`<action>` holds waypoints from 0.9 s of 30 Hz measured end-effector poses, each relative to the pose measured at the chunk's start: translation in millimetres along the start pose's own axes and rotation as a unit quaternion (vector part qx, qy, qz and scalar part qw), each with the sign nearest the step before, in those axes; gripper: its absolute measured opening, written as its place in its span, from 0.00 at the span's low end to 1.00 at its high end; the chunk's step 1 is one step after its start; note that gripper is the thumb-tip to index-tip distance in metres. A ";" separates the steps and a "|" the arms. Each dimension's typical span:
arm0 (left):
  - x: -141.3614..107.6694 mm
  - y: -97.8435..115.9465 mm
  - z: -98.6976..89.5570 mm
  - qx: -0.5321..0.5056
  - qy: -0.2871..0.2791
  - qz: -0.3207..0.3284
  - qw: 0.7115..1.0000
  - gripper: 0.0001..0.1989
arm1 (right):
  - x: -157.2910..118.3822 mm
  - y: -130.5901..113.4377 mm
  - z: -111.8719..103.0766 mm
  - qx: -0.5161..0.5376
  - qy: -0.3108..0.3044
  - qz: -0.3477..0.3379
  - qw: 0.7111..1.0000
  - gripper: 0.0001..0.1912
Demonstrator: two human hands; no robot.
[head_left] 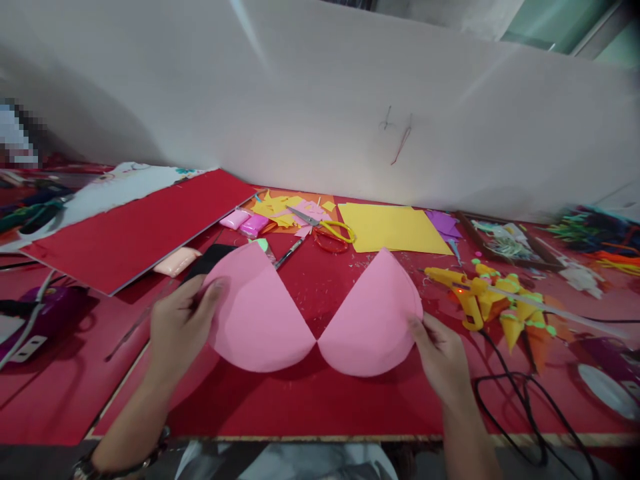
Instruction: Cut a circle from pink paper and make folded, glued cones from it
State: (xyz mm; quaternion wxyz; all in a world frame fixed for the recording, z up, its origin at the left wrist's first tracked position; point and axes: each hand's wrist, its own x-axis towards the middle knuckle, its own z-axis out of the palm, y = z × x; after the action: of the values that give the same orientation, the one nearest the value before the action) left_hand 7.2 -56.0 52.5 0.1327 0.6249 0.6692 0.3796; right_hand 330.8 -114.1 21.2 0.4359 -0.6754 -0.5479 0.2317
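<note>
Pink paper [265,313]: two rounded sections across the middle of the frame, held above the red desk [320,410]; their inner corners meet at one point just below centre, with a V-shaped gap opening upward between their straight sides.
Left hand [183,323]: grip pinching the outer edge of the left section, thumb on the near face; a dark bracelet [125,467] circles the wrist, lower left.
Right hand [443,350]: grip pinching the outer edge of the right section, thumb on the near face.
Scissors [327,225]: yellow-handled, above centre, beside pink and yellow paper scraps [283,208].
Pen [290,253]: slanted, near the top of the left section.
Yellow sheets [395,229]: flat, right of the scissors, with purple paper [443,224] at their right.
Glue gun [465,293]: yellow, right of the frame, an orange light showing, near small yellow cones [515,320].
Tray [464,230]: brown-rimmed, upper right, holding mixed bits.
Red board [145,227]: tilted across the upper left, pink packets [254,225] near its right end.
</note>
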 end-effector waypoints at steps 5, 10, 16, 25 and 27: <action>3.3 -9.2 -1.4 0.002 0.035 -0.034 0.999 0.14 | -0.7 5.0 -9.7 -0.012 0.029 0.002 1.000 0.16; 8.2 -22.8 0.4 -0.017 0.087 -0.045 0.995 0.14 | 0.3 6.9 -19.1 -0.053 0.087 0.017 0.995 0.18; 9.6 -30.1 -8.9 0.002 0.075 -0.029 0.997 0.14 | 10.3 -7.6 -38.2 -0.126 0.113 0.003 0.986 0.18; -7.5 -13.2 -9.8 -0.170 -0.081 -0.067 0.980 0.16 | 84.1 -60.3 -43.4 -0.018 0.109 -0.144 0.983 0.09; -9.0 -9.2 -5.7 -0.197 -0.133 -0.099 0.966 0.17 | 113.8 -61.0 -33.1 0.032 0.070 -0.147 0.986 0.12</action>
State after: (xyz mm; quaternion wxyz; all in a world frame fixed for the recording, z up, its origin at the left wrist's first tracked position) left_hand -1.6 -65.7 47.5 0.3779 0.5617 0.6159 0.4030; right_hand 357.4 -16.8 108.4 0.5243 -0.5877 -0.6012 0.1348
